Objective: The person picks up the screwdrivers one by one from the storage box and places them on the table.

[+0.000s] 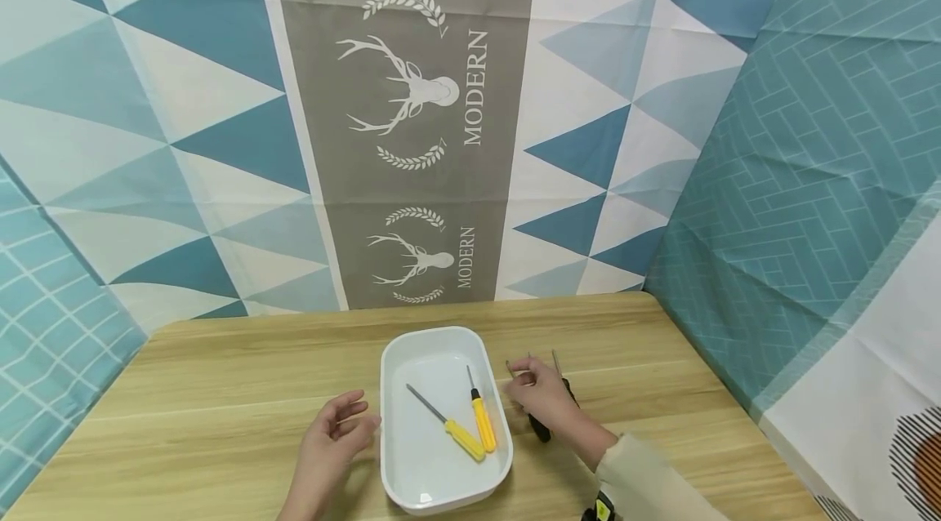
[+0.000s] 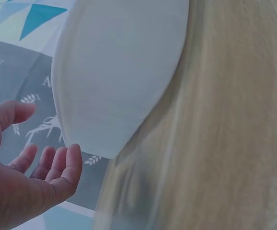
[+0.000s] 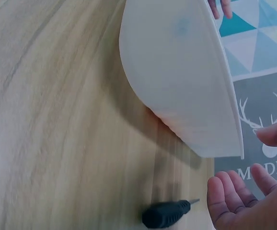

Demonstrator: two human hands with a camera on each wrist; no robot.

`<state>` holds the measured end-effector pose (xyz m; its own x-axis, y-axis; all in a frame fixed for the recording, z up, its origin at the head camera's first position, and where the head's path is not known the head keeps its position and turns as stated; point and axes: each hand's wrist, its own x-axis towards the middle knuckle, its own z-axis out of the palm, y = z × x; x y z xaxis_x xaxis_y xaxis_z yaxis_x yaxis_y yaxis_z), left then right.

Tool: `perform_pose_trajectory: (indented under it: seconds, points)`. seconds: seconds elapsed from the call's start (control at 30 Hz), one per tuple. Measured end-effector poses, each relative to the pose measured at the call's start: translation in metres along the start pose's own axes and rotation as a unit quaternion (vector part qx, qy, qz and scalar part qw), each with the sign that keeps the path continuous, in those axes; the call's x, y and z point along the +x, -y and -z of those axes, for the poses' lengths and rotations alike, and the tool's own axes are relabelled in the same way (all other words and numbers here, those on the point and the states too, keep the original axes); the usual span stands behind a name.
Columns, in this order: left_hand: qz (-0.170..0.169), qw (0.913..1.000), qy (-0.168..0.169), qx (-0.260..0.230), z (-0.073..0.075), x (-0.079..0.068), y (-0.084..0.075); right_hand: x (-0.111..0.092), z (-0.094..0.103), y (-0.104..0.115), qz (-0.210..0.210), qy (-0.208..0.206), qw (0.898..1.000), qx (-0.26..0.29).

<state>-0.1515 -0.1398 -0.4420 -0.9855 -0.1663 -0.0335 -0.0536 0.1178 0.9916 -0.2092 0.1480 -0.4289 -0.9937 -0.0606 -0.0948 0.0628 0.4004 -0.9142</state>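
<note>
A white plastic tray point(image 1: 390, 456) stands on the table with two screwdrivers lying inside: a yellow-handled one point(image 1: 465, 440) and an orange-yellow one with a black collar point(image 1: 483, 423). My left hand point(image 1: 334, 439) is beside the tray's left wall, fingers loosely bent, holding nothing; whether a fingertip touches the wall I cannot tell. To the right of the tray, my right hand point(image 1: 542, 394) hovers over black-handled screwdrivers point(image 1: 540, 428) and partly hides them. In the right wrist view, one black screwdriver point(image 3: 167, 213) lies below that hand, whose thumb and fingers are apart.
The wooden table point(image 1: 257, 374) ends at a patterned cloth backdrop point(image 1: 412, 178). More cloth hangs along the right side point(image 1: 823, 178). Thin metal shafts point(image 1: 555, 359) stick out beyond the right hand. A black and yellow item point(image 1: 603, 506) sits by the right sleeve.
</note>
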Motion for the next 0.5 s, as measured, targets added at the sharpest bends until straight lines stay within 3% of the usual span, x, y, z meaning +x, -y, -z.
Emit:
perform_pose_trajectory:
  seconds: [0.27, 0.5]
  points:
    - [-0.013, 0.9991, -0.006, 0.041, 0.000, -0.004, -0.010, -0.001, -0.013, -0.003, -0.006, 0.013, 1.000, -0.021]
    - [-0.048, 0.9979, -0.020, 0.038, -0.006, -0.006, -0.019, -0.002, -0.022, -0.001, -0.017, 0.023, 1.000, -0.013]
